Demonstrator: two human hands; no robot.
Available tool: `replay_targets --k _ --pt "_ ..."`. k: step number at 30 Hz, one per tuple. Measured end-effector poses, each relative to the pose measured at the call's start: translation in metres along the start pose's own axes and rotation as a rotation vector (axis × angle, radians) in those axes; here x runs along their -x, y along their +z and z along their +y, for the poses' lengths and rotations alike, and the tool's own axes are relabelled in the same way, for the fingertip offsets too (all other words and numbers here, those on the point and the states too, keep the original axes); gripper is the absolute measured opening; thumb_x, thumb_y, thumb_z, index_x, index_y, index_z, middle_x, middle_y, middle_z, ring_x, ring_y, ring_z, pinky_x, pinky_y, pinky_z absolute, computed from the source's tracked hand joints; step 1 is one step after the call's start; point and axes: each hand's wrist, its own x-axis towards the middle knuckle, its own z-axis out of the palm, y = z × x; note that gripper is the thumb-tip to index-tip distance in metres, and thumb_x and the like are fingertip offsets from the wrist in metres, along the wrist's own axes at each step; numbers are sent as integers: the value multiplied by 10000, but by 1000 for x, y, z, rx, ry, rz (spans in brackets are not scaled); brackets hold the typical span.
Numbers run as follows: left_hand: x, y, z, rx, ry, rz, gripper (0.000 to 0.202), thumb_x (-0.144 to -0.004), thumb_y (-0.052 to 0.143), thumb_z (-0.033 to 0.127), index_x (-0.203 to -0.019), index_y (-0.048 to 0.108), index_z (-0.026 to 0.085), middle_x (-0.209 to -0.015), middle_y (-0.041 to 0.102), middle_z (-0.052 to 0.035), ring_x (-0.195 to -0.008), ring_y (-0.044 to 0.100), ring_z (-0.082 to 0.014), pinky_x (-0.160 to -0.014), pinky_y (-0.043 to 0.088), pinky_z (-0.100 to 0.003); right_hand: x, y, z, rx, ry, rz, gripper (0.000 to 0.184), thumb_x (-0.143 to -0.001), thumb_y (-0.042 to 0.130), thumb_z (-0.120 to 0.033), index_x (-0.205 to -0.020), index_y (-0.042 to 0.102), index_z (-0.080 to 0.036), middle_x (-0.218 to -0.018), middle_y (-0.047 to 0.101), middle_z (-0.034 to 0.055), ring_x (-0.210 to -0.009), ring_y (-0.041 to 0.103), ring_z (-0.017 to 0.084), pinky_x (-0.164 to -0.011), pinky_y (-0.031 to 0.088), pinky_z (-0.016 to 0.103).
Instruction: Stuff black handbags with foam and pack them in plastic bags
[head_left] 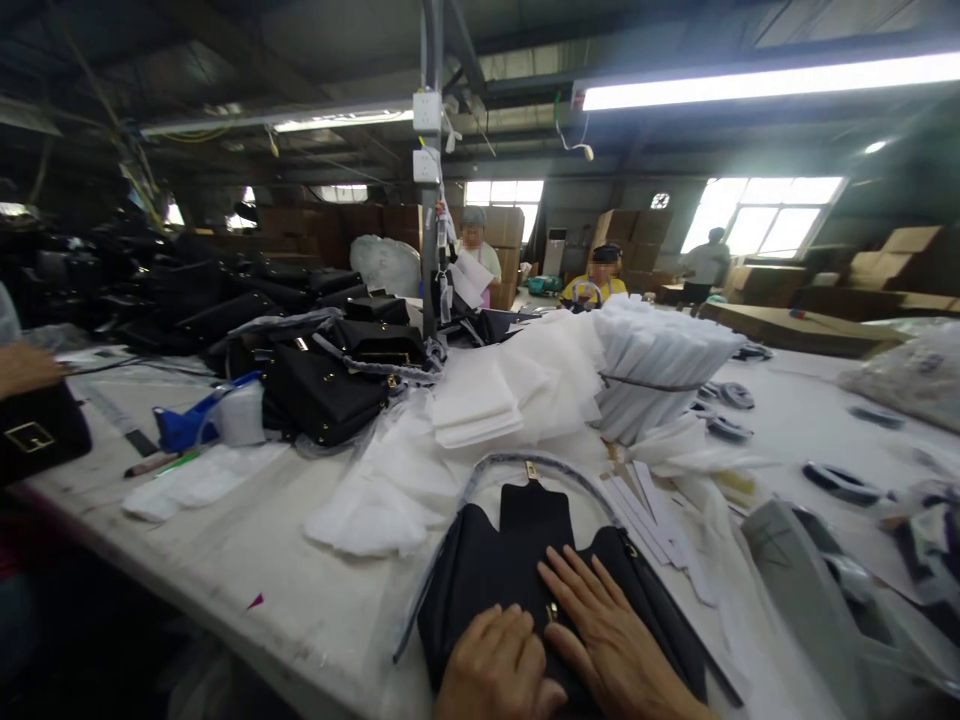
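A black handbag (517, 565) lies on the table in front of me. Its flap points away from me, and its strap, wrapped in clear plastic, arches over the far side. My right hand (611, 630) rests flat on the bag's front with its fingers stretched, beside a small gold clasp. On the bag's near left part sits my left hand (495, 665), fingers curled in; whatever may be under them is hidden. White tissue sheets (480, 410) are heaped just beyond the bag.
Black handbags (330, 385) pile up at the back left, near a blue tape dispenser (184, 425). A tied stack of white sheets (660, 360) stands beyond, and a grey plastic holder (810, 590) is at right. A co-worker's hand (30, 370) holds a black bag at far left.
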Motion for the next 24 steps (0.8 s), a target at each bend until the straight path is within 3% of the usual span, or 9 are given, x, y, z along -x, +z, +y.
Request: replay_targets --k 3,6,9,11,14,17,19,21,24 --pt "-16 -1 -6 -52 -46 -165 459 -988 324 509 -792 590 191 -630 656 -7 -560 637 -148 -571 492 -263 1 13 11 88 -110 108 602 -959 507 -443 -1513 301 -330 -1482 449 18 -1319 495 247 -1071 418 394" --pt "-12 10 -15 -150 56 -165 560 -937 344 639 -1012 624 159 -882 740 -52 -786 697 -183 -719 527 -293 0 18 19 152 -195 202 674 -935 535 -466 -1530 259 -311 -1454 487 32 -1256 558 249 -999 468 355" --pt "12 30 -20 -257 103 -157 370 -965 436 469 -1080 611 164 -1019 747 -41 -951 692 -179 -852 503 -288 -1 15 29 138 -234 191 665 -921 554 -477 -1516 297 -329 -1423 524 32 -1204 601 243 -950 499 328" --pt "30 46 -20 -283 104 -108 229 -953 487 328 -1073 610 177 -1012 750 -21 -958 691 -169 -872 495 -283 -4 3 35 76 -250 103 594 -890 598 -491 -1447 430 -374 -1367 581 19 -1154 636 241 -900 531 306" --pt "48 70 -17 -293 104 44 150 -937 517 268 -1016 617 188 -944 756 -8 -904 703 -163 -868 500 -280 -24 -31 33 -29 -210 -18 387 -844 664 -462 -1219 673 -368 -1205 698 23 -1039 695 239 -839 565 284" --pt "56 92 -13 -298 39 188 206 -968 468 334 -945 622 200 -865 756 -8 -816 713 -162 -834 517 -287 -68 -66 4 -74 -96 44 269 -892 603 -336 -1121 726 -267 -1137 728 69 -1023 694 240 -882 552 311" --pt "59 104 -10 -316 38 245 248 -972 462 372 -879 621 206 -790 745 3 -735 708 -150 -791 528 -275 -108 -77 -29 -124 -90 34 252 -926 537 -262 -1104 715 -252 -1103 730 72 -1037 675 233 -910 529 331" --pt "63 113 -8 -330 43 273 243 -959 498 376 -821 614 213 -718 726 21 -659 692 -135 -746 534 -259 -149 -72 -62 -168 -123 -9 217 -925 541 -242 -1065 707 -248 -1048 730 66 -983 672 224 -906 515 339" --pt "71 124 -5 -326 16 260 273 -954 500 406 -803 636 224 -687 720 20 -627 686 -141 -730 552 -272 -201 -46 -93 -111 -143 -112 308 -832 654 -200 -1140 658 -195 -1148 686 100 -1080 619 258 -971 466 371"
